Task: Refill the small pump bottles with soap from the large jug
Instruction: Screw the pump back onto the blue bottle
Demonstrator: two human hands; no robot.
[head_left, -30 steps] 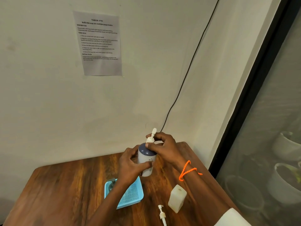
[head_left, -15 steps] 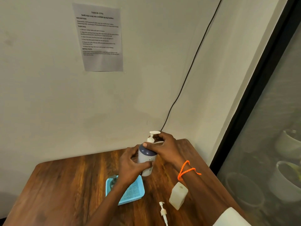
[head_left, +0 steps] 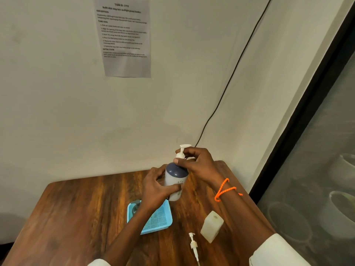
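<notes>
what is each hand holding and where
Left hand grips the pump bottle around its white body. Right hand holds the pump collar at the bottle's neck.

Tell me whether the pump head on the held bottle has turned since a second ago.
Yes. The pump head has rotated: its spout, earlier pointing up toward the wall, now points right toward the black cable, while the bottle stays held over the table.

A wooden table [head_left: 80, 212] with a dark, streaked grain carries a blue mesh tray [head_left: 153, 219]. To the right of the tray stands an uncapped pale square bottle [head_left: 211, 226]; a loose white pump [head_left: 193, 246] lies just left of that bottle, nearer the table's front edge.
</notes>
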